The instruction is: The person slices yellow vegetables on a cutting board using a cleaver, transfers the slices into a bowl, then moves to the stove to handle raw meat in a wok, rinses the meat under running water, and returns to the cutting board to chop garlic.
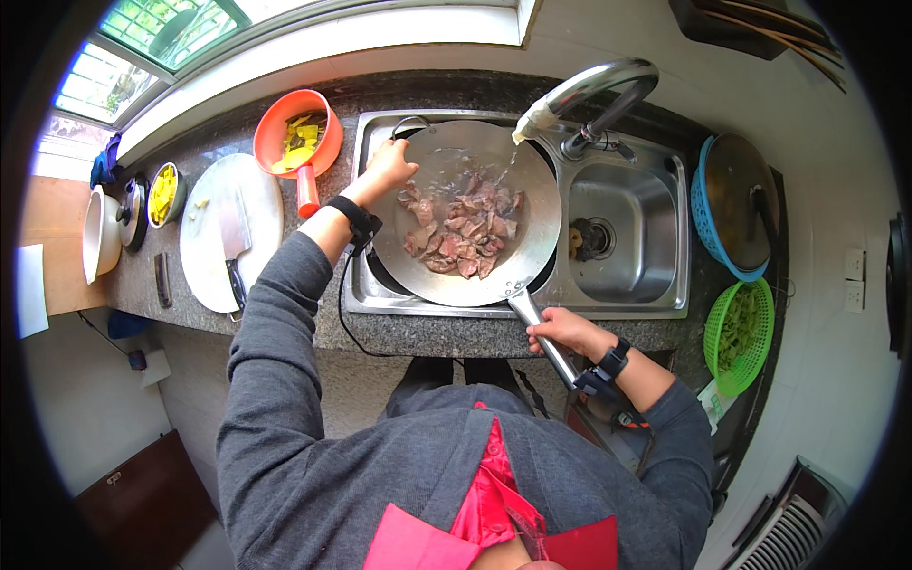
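A metal wok (427,274) rests over the left basin of a steel double sink. In it, pieces of meat (467,246) lie in shallow water, and a thin stream falls from the faucet (605,78) into the wok. My left hand (390,167) is at the wok's upper left rim, beside its small loop handle; the fingers partly hide what they touch. My right hand (566,333) is closed around the wok's long metal handle (529,311), near the counter's front edge.
Left stand an orange strainer-like pan (308,196), a white cutting board (271,214) with a knife (234,229), and a bowl of yellow pieces (164,192). The right basin (627,214) holds dark scraps at its drain. Beyond are a blue basket (704,203) and a green basket of leaves (762,342).
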`<action>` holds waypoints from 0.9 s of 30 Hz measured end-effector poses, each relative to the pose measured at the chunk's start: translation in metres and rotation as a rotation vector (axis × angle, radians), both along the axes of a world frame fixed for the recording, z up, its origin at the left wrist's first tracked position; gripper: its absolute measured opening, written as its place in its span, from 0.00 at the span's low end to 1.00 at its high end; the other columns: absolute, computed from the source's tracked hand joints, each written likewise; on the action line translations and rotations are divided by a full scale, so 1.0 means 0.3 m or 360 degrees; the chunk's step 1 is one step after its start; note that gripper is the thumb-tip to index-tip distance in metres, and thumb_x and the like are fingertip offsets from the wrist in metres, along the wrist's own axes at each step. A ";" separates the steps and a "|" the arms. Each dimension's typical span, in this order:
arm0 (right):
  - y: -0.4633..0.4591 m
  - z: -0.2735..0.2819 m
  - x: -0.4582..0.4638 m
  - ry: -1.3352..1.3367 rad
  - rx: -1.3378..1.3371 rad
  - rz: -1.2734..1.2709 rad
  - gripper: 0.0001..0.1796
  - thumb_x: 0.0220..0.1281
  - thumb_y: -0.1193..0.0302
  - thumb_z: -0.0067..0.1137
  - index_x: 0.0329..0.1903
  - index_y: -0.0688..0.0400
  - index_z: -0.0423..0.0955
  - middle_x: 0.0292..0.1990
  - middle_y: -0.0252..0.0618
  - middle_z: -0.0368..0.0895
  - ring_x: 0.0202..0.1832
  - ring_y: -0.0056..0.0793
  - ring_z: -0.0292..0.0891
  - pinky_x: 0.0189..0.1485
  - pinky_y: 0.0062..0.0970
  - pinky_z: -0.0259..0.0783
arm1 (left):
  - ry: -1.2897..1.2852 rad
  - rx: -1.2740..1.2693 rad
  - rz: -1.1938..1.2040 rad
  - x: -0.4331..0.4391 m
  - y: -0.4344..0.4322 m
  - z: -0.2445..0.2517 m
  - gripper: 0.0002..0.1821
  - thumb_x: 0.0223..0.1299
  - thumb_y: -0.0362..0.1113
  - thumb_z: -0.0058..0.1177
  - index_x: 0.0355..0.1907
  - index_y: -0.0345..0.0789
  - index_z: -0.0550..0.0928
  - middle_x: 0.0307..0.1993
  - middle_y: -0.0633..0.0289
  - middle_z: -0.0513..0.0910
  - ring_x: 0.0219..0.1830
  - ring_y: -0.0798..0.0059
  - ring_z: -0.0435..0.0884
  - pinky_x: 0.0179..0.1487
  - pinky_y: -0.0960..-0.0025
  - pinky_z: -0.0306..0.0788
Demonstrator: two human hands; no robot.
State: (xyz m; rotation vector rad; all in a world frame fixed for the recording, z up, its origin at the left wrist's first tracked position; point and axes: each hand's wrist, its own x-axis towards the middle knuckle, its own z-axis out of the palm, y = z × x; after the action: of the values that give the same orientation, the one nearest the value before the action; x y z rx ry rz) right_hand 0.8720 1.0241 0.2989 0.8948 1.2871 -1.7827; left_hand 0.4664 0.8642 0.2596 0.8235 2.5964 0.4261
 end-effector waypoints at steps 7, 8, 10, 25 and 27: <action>-0.006 0.008 -0.035 -0.0293 -0.0536 -0.0268 0.09 0.58 0.72 0.59 0.35 0.58 0.67 0.23 0.33 0.73 0.21 0.22 0.73 0.23 0.24 0.74 | -0.0391 -0.0378 -0.0208 0.185 -0.016 -0.111 0.55 0.33 0.48 0.71 0.69 0.47 0.56 0.66 0.44 0.57 0.66 0.42 0.58 0.66 0.53 0.60; -0.010 0.009 -0.033 -0.0292 -0.0654 -0.0310 0.09 0.58 0.72 0.59 0.34 0.57 0.67 0.23 0.32 0.72 0.20 0.21 0.71 0.22 0.23 0.73 | -0.0420 -0.0358 -0.0144 0.204 -0.019 -0.125 0.58 0.31 0.48 0.72 0.69 0.48 0.54 0.67 0.43 0.55 0.66 0.41 0.57 0.66 0.52 0.59; -0.021 0.011 -0.028 -0.0290 -0.0811 -0.0455 0.07 0.58 0.75 0.57 0.33 0.56 0.66 0.21 0.30 0.67 0.19 0.18 0.66 0.20 0.21 0.67 | -0.0470 -0.0322 -0.0025 0.233 -0.030 -0.147 0.64 0.27 0.48 0.74 0.71 0.48 0.50 0.68 0.42 0.52 0.67 0.40 0.55 0.67 0.51 0.57; -0.041 0.063 -0.017 -0.0052 -0.0705 -0.0477 0.07 0.58 0.78 0.53 0.38 0.59 0.65 0.21 0.32 0.66 0.17 0.19 0.62 0.20 0.23 0.64 | -0.0357 -0.0162 -0.0019 0.427 -0.068 -0.089 0.71 0.21 0.45 0.78 0.72 0.53 0.46 0.72 0.47 0.39 0.73 0.46 0.39 0.63 0.30 0.48; -0.036 0.065 -0.013 -0.0053 -0.0734 -0.0500 0.08 0.58 0.78 0.53 0.39 0.59 0.65 0.22 0.32 0.67 0.17 0.19 0.62 0.20 0.23 0.65 | -0.0284 -0.0098 -0.0034 0.446 -0.108 -0.082 0.67 0.25 0.51 0.76 0.72 0.51 0.48 0.71 0.45 0.39 0.73 0.44 0.38 0.64 0.29 0.44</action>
State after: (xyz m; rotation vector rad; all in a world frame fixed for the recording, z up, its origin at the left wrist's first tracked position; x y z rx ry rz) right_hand 0.8680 1.0132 0.3184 0.8855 0.6885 -2.1762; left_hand 0.6001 0.8318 0.2350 0.7559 2.4218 0.3929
